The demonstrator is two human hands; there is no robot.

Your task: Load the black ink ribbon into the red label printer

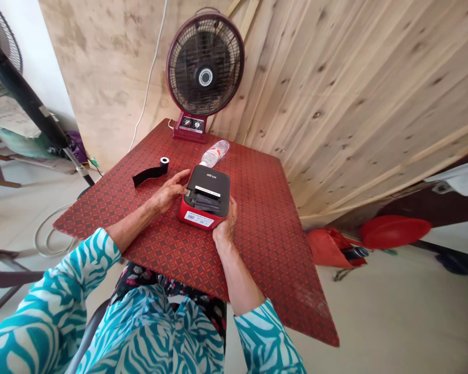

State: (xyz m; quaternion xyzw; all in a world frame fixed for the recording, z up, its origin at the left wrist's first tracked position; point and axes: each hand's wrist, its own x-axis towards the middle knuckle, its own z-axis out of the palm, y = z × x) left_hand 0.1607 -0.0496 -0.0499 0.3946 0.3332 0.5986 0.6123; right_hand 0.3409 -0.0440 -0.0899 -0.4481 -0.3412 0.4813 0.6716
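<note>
A red and black label printer sits in the middle of a red patterned table. My left hand rests against its left side, fingers stretched toward the top edge. My right hand cups the printer's near right corner, fingers curled against the casing. A black ribbon roll, partly unwound, lies on the table left of the printer, apart from both hands.
A clear plastic bottle lies on its side behind the printer. A maroon desk fan stands at the table's far edge against the wooden wall. A standing fan is at the left. Red plastic items lie on the floor at the right.
</note>
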